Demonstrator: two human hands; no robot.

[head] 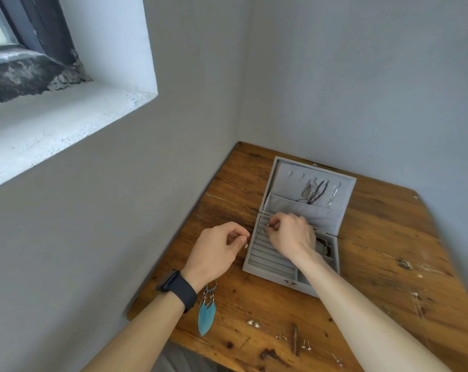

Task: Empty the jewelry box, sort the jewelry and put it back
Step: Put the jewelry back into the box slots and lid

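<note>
A person's bare arms (375, 326) reach in from the bottom edge over a worn wooden table (388, 237) set in the corner of a grey-walled room. The left wrist wears a dark watch (178, 289).

Loose jewelry lies on the table's near edge. There is a pair of blue feather earrings (206, 315) just beside the left wrist, and several small stud earrings (281, 335) are scattered to their right.

Further back stands the grey velvet jewelry box (270, 276), open, with its lid (294, 173) tilted back toward the wall. Necklaces (316, 191) hang inside the lid, their lower ends tucked into a fabric pocket. The left part of the box base holds rows of padded ring rolls (267, 253).

The left hand (216, 251) hovers just left of the box. Its thumb and forefinger pinch a small drop earring (245, 244), which dangles below them. The right hand (292, 234) is over the far end of the ring rolls, knuckles up. Its fingertips pinch a tiny stud (268, 224) at the top roll. Whether the stud touches the roll cannot be told.

A deep white window sill (66, 124) fills the upper left.
</note>
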